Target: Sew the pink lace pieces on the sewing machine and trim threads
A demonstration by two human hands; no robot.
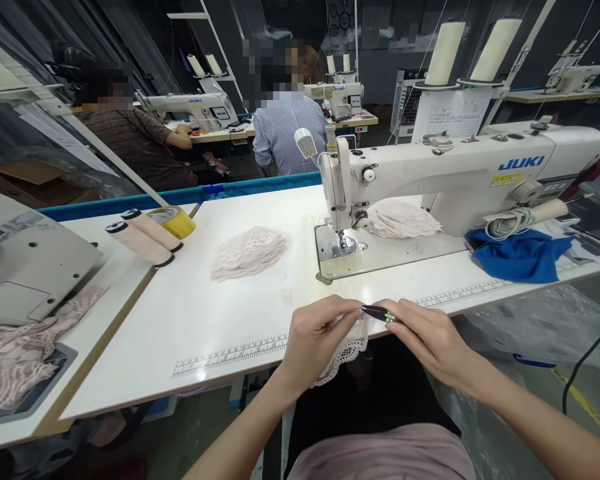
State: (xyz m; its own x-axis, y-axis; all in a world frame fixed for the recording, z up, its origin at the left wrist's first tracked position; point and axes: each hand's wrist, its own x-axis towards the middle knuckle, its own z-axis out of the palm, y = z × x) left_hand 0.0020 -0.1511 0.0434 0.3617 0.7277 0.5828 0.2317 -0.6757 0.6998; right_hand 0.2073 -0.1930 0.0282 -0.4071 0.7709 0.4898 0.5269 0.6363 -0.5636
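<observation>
My left hand (320, 333) pinches a piece of pale lace (347, 353) that hangs over the table's front edge. Close beside it, my right hand (427, 333) holds small black thread snips (380, 313), their tips pointing left and touching or nearly touching the fingertips of my left hand. The white sewing machine (460, 163) stands just beyond my hands, its needle area (341, 243) bare of lace. One stack of lace pieces (250, 253) lies on the table to the left, and another stack (404, 219) rests under the machine arm.
Thread cones (140, 243) and a yellow tape roll (175, 221) stand at the left. Blue cloth (520, 253) lies at the right by a cord-wrapped cone. More lace (20, 360) is on the left table (105, 293). Two people sit at machines beyond the table.
</observation>
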